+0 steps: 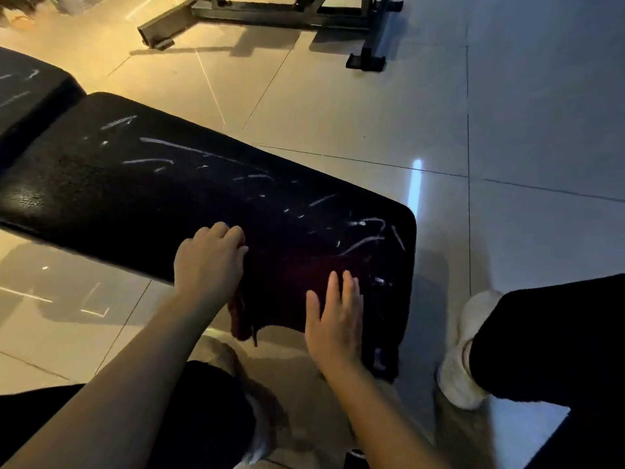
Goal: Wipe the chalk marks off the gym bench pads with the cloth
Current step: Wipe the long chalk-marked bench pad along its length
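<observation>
So there's a long black padded gym bench (142,184) with white chalk marks (176,148) scribbled all over the top. A dark maroon cloth (294,282) is spread over the near right end, one corner hanging off the near edge. Left hand (209,258) has its fingers curled, bunching the cloth's left edge. Right hand (334,319) lies flat on the cloth, fingers straight. A white sneaker (463,350) sits on the tiled floor (338,106) to the right.
</observation>
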Demonstrator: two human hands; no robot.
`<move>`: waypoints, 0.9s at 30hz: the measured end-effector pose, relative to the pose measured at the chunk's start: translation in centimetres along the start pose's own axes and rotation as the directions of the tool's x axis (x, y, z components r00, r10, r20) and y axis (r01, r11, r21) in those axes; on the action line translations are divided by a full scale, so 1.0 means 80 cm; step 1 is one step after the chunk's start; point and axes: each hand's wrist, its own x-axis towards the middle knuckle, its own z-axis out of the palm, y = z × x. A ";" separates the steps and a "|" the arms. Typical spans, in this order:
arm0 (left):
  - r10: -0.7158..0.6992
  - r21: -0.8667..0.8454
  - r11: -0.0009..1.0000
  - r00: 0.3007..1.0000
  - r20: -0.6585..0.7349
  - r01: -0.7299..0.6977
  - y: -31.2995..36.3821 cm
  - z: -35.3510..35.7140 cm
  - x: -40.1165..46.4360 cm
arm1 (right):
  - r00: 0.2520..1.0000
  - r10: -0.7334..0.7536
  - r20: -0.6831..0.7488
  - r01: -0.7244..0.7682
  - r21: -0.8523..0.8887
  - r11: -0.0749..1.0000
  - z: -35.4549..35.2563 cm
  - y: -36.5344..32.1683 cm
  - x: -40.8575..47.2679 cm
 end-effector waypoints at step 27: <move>0.419 -0.093 0.898 0.900 -0.118 -0.430 -0.043 0.068 0.028 | 0.952 0.235 -0.196 -0.280 -0.254 0.926 0.006 0.014 0.034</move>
